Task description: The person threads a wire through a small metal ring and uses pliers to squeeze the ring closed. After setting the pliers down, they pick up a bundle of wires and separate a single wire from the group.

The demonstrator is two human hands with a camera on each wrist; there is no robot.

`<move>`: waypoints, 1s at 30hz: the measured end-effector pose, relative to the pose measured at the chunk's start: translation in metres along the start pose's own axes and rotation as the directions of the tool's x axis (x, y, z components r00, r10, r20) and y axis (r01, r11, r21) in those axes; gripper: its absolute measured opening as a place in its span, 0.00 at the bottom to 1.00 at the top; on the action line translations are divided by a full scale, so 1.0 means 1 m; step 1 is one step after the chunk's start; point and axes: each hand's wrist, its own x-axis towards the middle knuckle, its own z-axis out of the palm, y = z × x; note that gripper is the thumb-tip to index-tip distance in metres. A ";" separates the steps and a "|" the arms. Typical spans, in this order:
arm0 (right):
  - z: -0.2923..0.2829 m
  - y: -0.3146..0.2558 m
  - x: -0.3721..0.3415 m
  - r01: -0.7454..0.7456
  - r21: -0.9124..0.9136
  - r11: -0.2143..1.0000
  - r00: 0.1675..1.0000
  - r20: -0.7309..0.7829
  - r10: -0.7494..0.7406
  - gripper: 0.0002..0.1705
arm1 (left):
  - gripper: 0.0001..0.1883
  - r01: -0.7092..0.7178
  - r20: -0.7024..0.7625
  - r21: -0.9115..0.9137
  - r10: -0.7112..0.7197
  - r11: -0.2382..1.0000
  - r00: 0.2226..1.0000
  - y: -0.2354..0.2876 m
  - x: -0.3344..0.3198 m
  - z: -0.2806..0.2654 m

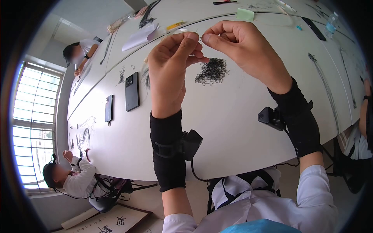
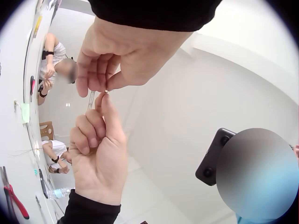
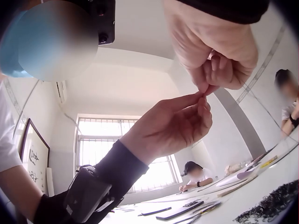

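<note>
Both hands are raised over the table, their fingertips almost meeting. My left hand [image 1: 169,72] pinches a small thin wire piece [image 1: 200,39] between thumb and forefinger. From the other side my right hand [image 1: 248,48] pinches the same piece, with its other fingers curled in. Mostly the fingertips hide the piece, and only a tiny bent bit shows between them. In the left wrist view a small pale glint lies where the two thumbs come together. Below the hands, a pile of black curled wire pieces [image 1: 211,72] lies on the white table [image 1: 229,128].
Two phones [image 1: 132,91] lie left of the hands. Paper [image 1: 142,37], a yellow tool [image 1: 175,25], a green note [image 1: 245,14] and a water bottle [image 1: 331,25] are farther back. Red-handled pliers [image 2: 15,200] show in the left wrist view. Other people sit around the table.
</note>
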 end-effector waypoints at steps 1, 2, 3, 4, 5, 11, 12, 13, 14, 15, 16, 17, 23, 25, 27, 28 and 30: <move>-0.001 -0.001 0.000 -0.001 0.004 1.000 1.000 0.008 0.001 0.17 | 0.11 0.016 0.009 -0.018 -0.016 1.000 1.000 0.000 0.000 -0.001; -0.004 -0.005 0.000 -0.020 -0.045 0.999 1.000 0.022 0.021 0.16 | 0.11 0.032 0.020 -0.018 -0.031 0.999 0.999 0.001 0.000 -0.001; -0.007 -0.011 0.000 -0.038 -0.093 0.995 0.998 0.036 0.042 0.15 | 0.10 0.047 0.031 -0.018 -0.047 0.999 0.998 0.002 0.000 -0.003; -0.009 -0.015 0.000 -0.056 -0.142 0.988 0.997 0.048 0.063 0.14 | 0.10 0.063 0.042 -0.019 -0.062 0.998 0.997 0.002 0.001 -0.004; -0.009 -0.014 0.000 -0.022 -0.152 0.988 0.999 0.025 0.026 0.14 | 0.10 0.068 0.045 -0.018 -0.067 0.998 0.997 0.002 0.001 -0.005; -0.007 -0.001 0.003 -0.028 -0.149 0.988 0.996 0.082 0.041 0.14 | 0.12 0.059 0.039 0.010 -0.060 0.998 0.997 0.001 0.001 -0.005; -0.009 -0.002 0.003 -0.052 -0.145 0.988 0.988 0.133 0.071 0.14 | 0.12 0.047 0.031 0.028 -0.048 0.999 0.998 0.001 0.001 -0.005; -0.011 -0.002 0.003 -0.076 -0.143 0.987 0.978 0.185 0.102 0.14 | 0.13 0.035 0.023 0.046 -0.036 0.998 0.999 0.001 0.001 -0.004; -0.013 0.001 0.004 0.015 -0.191 0.981 0.988 0.155 0.015 0.15 | 0.13 0.017 0.018 0.065 -0.019 0.998 1.000 0.001 0.001 -0.004; -0.014 0.005 0.004 0.103 -0.242 0.965 0.989 0.130 -0.073 0.16 | 0.13 0.000 0.014 0.085 -0.001 0.996 1.000 0.001 0.000 -0.004; -0.016 0.007 0.004 0.188 -0.294 0.937 0.981 0.110 -0.162 0.16 | 0.14 -0.017 0.009 0.105 0.016 0.994 1.000 0.002 0.000 -0.004; -0.023 0.006 0.004 0.139 -0.378 0.915 0.989 0.089 -0.114 0.18 | 0.14 -0.025 0.006 0.110 0.025 0.994 1.000 0.002 0.001 -0.004; -0.066 0.008 -0.019 -0.007 -0.605 0.796 0.987 0.126 0.104 0.20 | 0.13 -0.056 -0.007 0.162 0.058 0.985 0.998 0.003 0.002 -0.007; -0.077 0.020 -0.043 -0.077 -0.732 0.677 0.965 0.117 0.236 0.25 | 0.12 -0.074 -0.012 0.175 0.077 0.982 0.997 0.003 0.003 -0.009; -0.088 0.033 -0.073 -0.135 -0.808 0.574 0.923 0.108 0.369 0.32 | 0.12 -0.079 -0.017 0.191 0.084 0.978 0.996 0.005 0.003 -0.008; -0.093 0.041 -0.085 -0.150 -0.831 0.535 0.901 0.108 0.420 0.35 | 0.12 -0.081 -0.021 0.199 0.087 0.977 0.996 0.006 0.003 -0.008; -0.097 0.051 -0.104 -0.177 -0.843 0.507 0.882 0.093 0.463 0.37 | 0.13 -0.083 -0.024 0.189 0.089 0.978 0.996 0.008 0.001 -0.007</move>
